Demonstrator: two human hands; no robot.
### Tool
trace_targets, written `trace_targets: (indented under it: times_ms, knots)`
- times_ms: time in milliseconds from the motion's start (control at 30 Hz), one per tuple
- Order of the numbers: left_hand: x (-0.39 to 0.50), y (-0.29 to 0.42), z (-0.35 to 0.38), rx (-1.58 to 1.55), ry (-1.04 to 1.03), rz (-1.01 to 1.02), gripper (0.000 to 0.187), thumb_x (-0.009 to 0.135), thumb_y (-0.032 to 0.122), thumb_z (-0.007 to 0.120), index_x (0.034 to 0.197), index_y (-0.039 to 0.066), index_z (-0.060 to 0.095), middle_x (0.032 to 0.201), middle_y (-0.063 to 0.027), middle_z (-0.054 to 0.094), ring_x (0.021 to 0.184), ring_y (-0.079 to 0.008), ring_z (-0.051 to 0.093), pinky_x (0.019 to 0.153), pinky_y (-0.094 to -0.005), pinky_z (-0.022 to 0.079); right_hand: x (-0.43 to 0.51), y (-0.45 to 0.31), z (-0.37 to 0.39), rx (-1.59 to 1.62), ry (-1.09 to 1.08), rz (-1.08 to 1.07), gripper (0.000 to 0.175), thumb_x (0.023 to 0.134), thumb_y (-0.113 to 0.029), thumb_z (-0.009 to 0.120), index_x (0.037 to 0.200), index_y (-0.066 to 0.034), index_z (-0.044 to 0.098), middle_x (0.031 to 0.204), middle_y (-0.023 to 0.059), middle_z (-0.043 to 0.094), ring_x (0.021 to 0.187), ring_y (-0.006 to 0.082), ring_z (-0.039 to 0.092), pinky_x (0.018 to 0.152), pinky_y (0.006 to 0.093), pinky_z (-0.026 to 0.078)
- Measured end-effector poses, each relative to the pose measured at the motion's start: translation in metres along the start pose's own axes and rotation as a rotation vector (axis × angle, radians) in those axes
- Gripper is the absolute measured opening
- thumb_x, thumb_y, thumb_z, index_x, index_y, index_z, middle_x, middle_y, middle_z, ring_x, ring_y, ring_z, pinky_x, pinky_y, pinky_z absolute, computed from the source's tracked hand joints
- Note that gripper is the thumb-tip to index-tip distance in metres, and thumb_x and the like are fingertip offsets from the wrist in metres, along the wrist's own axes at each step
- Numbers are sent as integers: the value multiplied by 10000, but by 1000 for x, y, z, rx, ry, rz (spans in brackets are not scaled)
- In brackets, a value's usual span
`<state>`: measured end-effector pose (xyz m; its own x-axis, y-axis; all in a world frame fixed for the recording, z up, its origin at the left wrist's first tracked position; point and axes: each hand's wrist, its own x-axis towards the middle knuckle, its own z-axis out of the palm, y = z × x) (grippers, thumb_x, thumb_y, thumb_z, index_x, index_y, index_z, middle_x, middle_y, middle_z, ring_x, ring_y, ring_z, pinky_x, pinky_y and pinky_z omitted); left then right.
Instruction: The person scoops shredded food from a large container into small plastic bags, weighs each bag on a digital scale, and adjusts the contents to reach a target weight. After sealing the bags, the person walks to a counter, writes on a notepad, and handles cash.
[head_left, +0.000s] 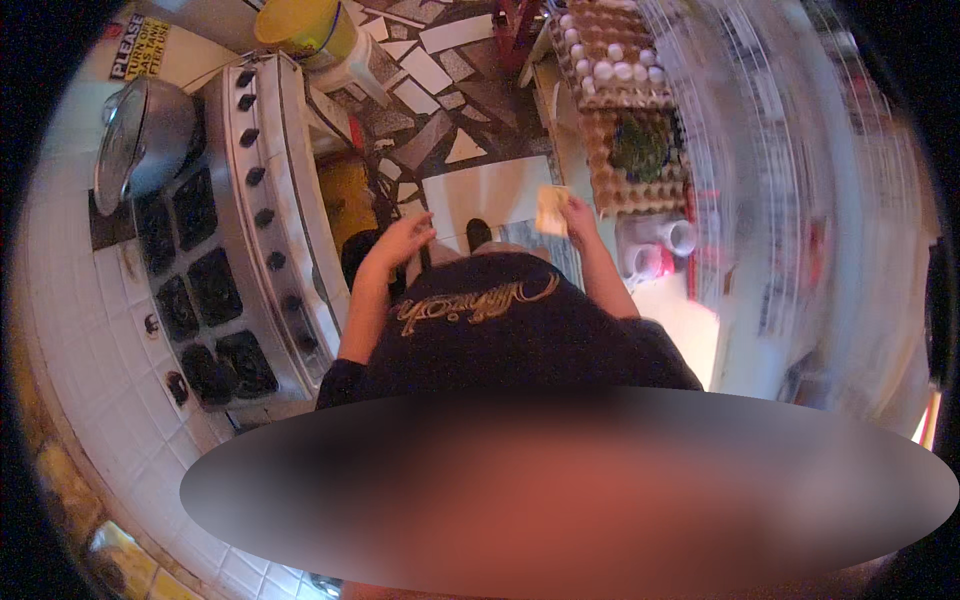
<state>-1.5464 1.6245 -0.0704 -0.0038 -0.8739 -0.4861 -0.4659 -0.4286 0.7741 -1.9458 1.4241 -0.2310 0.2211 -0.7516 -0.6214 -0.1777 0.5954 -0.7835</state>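
My right hand (579, 219) grips a flat, pale yellow piece (553, 211), a cloth or a sponge, out in front of my body. Bent at the elbow, my left arm brings my left hand (403, 238) near the front of a gas stove (281, 202). Its fingers are slightly apart, and nothing shows in them. The stove has a row of black knobs (255, 176) and dark burner grates (214, 283). A large metal pot (165, 127) stands at its far end, with a glass lid (120, 154) tilted on edge against its side.
Egg trays (600, 161) line the right side, one with white eggs (622, 71), another with green leaves (639, 148). White cups (679, 236) stand nearer. A wire rack (772, 165) blurs beyond. Ahead, a yellow bucket (300, 26) sits on a white stool (352, 67) over broken-tile flooring (424, 97).
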Motion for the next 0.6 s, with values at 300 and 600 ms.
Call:
trace_targets:
  times_ms: [300,600]
  knots:
    - [273,-22,-282,-509,243,-202,496,951,294,625,1378,77,500,1233,-136,626,1102,-218,601,956,-349,468,343,-380,260,28,-263,-402,523,905,-67,662,1342,-13,380,956,131,665,852,187,678,721,342,581]
    - [659,121,-591,-493,-143,138,516,960,330,607,1409,108,482,1331,-58,581,1149,-179,561,985,-324,433,553,-613,363,337,-310,-137,489,915,-111,676,1338,-57,436,1096,127,679,920,210,688,804,352,563]
